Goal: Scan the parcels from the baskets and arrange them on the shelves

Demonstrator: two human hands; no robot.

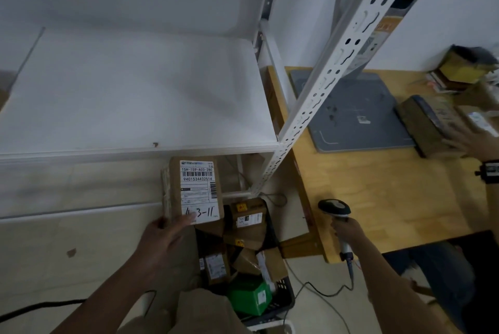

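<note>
Shelf (129,90): The parcel could bump its front edge on the way up and slip. It is a wide, flat, smooth white board, with a metal post (324,82) full of holes at its right front corner.
Table (378,198): The scanner could knock its left edge. It is flat, pale wood.
Basket (286,296): A dropped parcel would fall in and get mixed up with the others. It is black plastic with holes in its walls, piled with brown boxes and one shiny green box (248,297).
Parcel (194,190): It hangs in the air just under the shelf's front edge, over the basket. It may tip, I think, as only one corner is held. It is a brown cardboard box with a white paper label.
Left hand (164,236): It grasps the parcel's bottom left corner, thumb on the label.
Right hand (347,231): It is wrapped tight round the scanner's handle.
Scanner (334,209): Its head seems turned away from the label, so a scan may miss. Its thin wire (318,290) could snag the basket. It has a dark round head and a pale handle.
</note>
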